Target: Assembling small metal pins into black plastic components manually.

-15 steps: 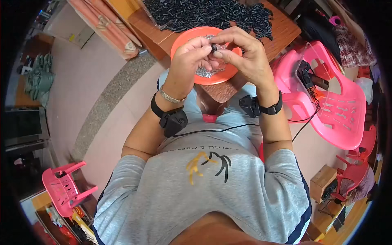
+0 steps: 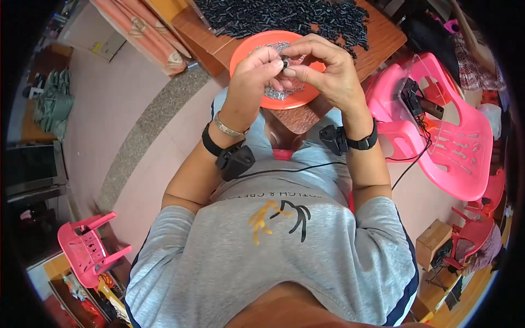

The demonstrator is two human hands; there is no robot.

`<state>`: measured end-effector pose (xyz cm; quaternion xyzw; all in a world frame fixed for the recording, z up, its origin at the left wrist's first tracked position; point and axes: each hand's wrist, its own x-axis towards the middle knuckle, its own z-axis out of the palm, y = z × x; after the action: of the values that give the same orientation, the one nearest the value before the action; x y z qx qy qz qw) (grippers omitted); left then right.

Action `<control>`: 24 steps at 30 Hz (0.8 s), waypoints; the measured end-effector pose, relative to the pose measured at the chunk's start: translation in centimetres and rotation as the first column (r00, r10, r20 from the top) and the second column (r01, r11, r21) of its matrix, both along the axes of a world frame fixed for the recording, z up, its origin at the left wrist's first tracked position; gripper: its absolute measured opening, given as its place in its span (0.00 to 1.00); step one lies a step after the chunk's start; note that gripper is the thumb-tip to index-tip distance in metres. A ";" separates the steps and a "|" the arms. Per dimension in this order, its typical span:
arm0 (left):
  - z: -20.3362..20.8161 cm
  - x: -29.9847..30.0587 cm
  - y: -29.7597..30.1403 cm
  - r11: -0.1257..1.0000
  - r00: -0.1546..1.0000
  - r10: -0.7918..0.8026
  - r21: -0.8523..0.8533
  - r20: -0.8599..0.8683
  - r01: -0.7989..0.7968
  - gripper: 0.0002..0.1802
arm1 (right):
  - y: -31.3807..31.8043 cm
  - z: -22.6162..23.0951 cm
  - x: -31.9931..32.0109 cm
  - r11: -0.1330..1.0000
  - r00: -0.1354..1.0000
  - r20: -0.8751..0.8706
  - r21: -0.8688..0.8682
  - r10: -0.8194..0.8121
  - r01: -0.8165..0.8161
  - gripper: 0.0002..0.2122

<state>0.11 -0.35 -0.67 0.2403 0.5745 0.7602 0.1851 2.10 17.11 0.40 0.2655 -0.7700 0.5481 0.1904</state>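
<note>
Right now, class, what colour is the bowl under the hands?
The bowl is orange-red; head view.

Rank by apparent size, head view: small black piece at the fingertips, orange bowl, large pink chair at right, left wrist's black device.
1. Pink chair
2. Orange bowl
3. Black wrist device
4. Small black piece, partly hidden

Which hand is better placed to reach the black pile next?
Probably the right hand: it looks nearer the pile. The bowl's rim shows between the left hand and pile.
</note>
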 end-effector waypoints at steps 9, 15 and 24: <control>-1.0 -0.5 -0.3 0.973 0.974 -0.145 0.204 0.172 0.109 0.13 | -0.1 -0.2 -0.1 1.000 1.000 -0.003 -0.024 0.000 0.000 0.08; -1.2 -0.5 -0.4 0.967 0.962 -0.173 0.220 0.210 0.126 0.13 | -0.1 -0.3 -0.1 1.000 1.000 0.009 -0.027 0.013 -0.012 0.07; -1.1 -0.5 -0.4 0.974 0.963 -0.155 0.199 0.220 0.111 0.12 | -0.3 -0.5 0.0 0.997 0.991 0.132 -0.076 0.017 -0.007 0.07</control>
<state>-0.37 -0.72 -1.74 0.2035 0.4580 0.8190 0.2793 2.10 16.80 -0.08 0.2258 -0.7583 0.5941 0.1455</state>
